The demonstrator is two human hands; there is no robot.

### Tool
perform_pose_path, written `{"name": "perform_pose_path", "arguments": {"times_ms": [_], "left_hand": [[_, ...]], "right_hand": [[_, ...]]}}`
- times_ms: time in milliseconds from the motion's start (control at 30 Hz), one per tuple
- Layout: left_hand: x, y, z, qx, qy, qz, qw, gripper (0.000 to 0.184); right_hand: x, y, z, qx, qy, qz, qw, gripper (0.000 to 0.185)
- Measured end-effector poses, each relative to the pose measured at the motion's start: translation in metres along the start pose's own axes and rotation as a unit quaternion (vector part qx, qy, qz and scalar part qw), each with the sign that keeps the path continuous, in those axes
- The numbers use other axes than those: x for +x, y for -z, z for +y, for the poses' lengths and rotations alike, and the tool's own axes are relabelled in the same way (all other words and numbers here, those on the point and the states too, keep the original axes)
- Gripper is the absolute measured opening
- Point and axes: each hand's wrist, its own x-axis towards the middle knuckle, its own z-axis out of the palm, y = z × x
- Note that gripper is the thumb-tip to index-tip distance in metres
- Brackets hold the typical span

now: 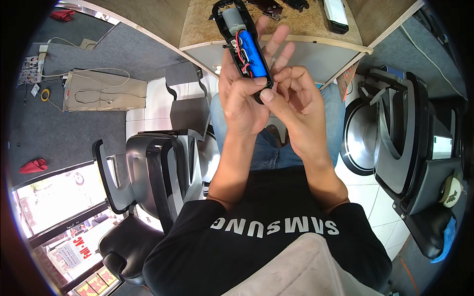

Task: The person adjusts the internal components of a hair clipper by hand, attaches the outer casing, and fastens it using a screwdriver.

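Observation:
An opened hair clipper (267, 85) lies lengthwise in my hands, its black housing exposing the inside. A grey cylindrical motor (233, 21) sits at its far end, and a blue cylindrical battery (253, 55) fills the middle, with red, white and black wires alongside. My left hand (241, 103) supports the housing from below, its thumb pressed over the near part and its fingertips showing beyond the right side. At the near end, my right hand (302, 101) grips the housing with its thumb on top; its curled fingers are partly hidden.
Beyond my hands is a wooden counter (197, 32) holding dark parts (266, 7) and a white-and-black device (335, 17). Black salon chairs stand at left (150, 172) and right (414, 138). A cardboard box (106, 91) with cables lies at far left.

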Motion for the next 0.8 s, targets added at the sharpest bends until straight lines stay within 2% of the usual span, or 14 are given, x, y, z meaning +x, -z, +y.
{"name": "perform_pose_path", "arguments": {"times_ms": [200,400,500,800], "left_hand": [[0.002,0.003,0.003,-0.056,0.027,0.002,0.998,0.088],[0.003,0.0,0.002,-0.021,0.023,-0.003,0.999,0.088],[0.003,0.002,0.002,0.007,0.014,-0.012,1.0,0.085],[-0.002,0.001,0.0,0.004,0.028,0.061,0.998,0.075]], "right_hand": [[0.0,0.001,-0.001,-0.018,0.027,0.002,0.999,0.028],[0.0,-0.003,0.001,-0.11,0.081,0.018,0.99,0.035],[0.002,-0.005,0.004,-0.109,0.078,0.031,0.99,0.036],[0.009,0.004,0.014,-0.161,0.13,0.009,0.978,0.038]]}}
